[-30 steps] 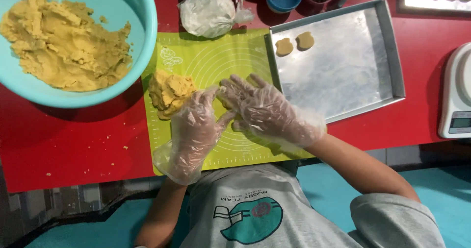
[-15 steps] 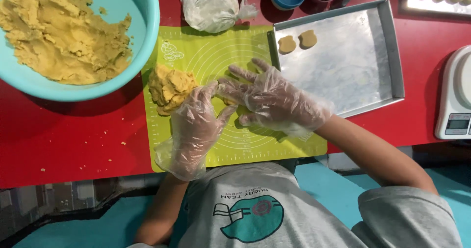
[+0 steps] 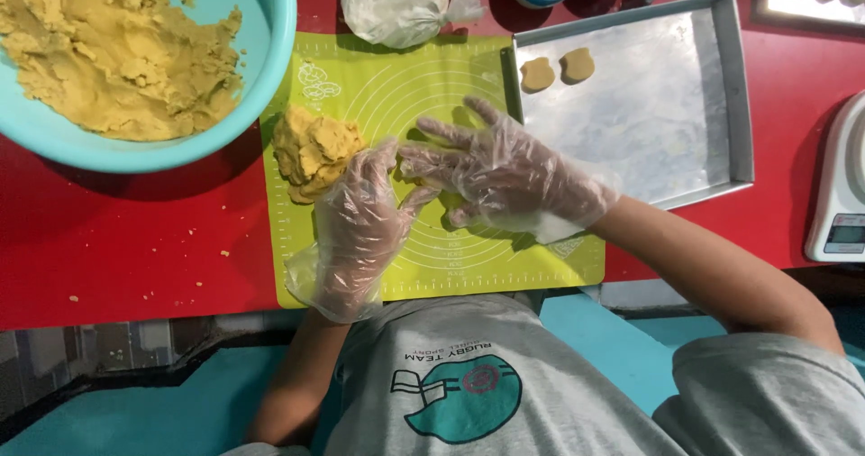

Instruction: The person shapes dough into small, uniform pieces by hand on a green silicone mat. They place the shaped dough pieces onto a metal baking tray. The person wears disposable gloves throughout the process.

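The red table carried everything, with the green baking mat as my landmark. Off the mat's upper-left corner sat the big teal bowl of dough. A metal tray touched the mat's right edge, two shaped cookies inside. On the mat's left part lay a dough lump. The left hand, in a plastic glove, had fingertips at that lump; the right hand hovered mid-mat, fingers spread loose, gripping nothing I could see.
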